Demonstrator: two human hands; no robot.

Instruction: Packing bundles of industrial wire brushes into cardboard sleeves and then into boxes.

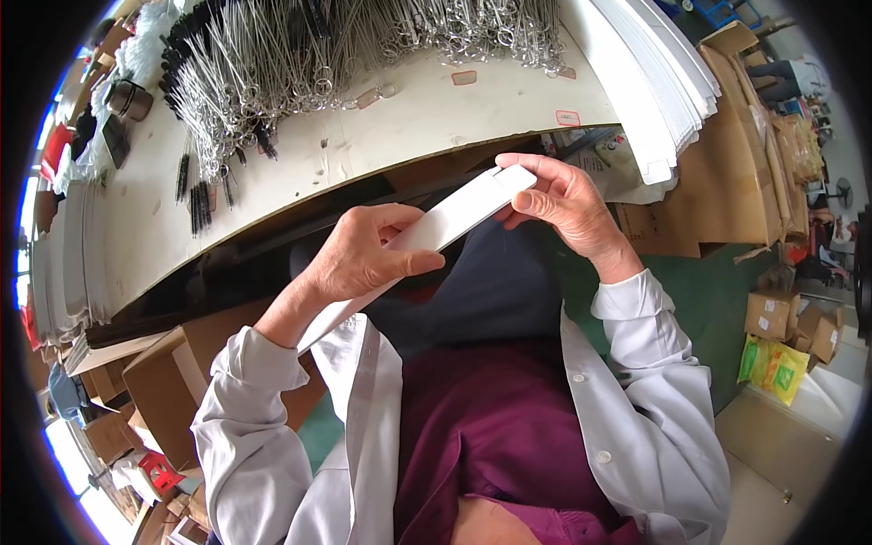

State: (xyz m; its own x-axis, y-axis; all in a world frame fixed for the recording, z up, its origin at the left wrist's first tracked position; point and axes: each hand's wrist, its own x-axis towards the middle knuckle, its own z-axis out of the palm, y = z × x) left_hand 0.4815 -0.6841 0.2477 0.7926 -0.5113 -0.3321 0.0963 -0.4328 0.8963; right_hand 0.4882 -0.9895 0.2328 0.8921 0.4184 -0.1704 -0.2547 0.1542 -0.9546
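Note:
A long, narrow white cardboard box (459, 214) lies slantwise across my lap, its far right end raised. My left hand (371, 247) wraps round its middle, thumb along the upper face. At the far end my right hand (568, 207) pinches the box's tip between thumb and fingers, where a flap edge shows. Beyond the hands, on the white table (409, 127), lies a big heap of wire-handled brushes (309, 54) with looped metal ends. A few dark-bristled brushes (200, 207) lie apart at the left.
Stacked flat white boxes (649, 82) stand on the table's right, with more white boxes (68, 254) at its left end. Brown cartons (740, 145) stand at right, and an open carton (168, 386) is below the table at left. A dark round container (129, 100) sits far left.

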